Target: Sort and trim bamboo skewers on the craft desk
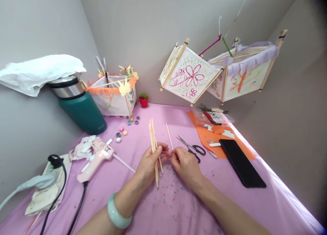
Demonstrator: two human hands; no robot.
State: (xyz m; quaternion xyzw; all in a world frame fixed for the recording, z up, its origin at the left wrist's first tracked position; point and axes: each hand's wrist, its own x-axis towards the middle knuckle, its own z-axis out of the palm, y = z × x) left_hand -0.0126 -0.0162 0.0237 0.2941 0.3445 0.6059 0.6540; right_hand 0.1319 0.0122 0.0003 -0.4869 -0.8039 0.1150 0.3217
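My left hand (pixel 152 157) is closed around several thin wooden sticks (pixel 152 136), which point away from me and slant slightly. A green bangle circles that wrist. Fingers pinched, my right hand (pixel 186 163) holds the near end of one single wooden stick (pixel 169 134). The fingertips of both hands almost meet; whether they touch is hard to see. Just beyond my right hand lie scissors (pixel 191 149) with black handles, their blades apart. Left of my left hand, a pink glue gun (pixel 98 158) rests on the purple cloth (pixel 163 207), a white glue stick protruding from it.
A green flask (pixel 81 109), a decorated paper lantern (pixel 112 98) and a red pot (pixel 143 101) stand at the back. Painted lanterns (pixel 191 75) hang at upper right. A black phone (pixel 242 163) overlaps orange paper (pixel 204 132). Cords run from a power strip (pixel 48 184).
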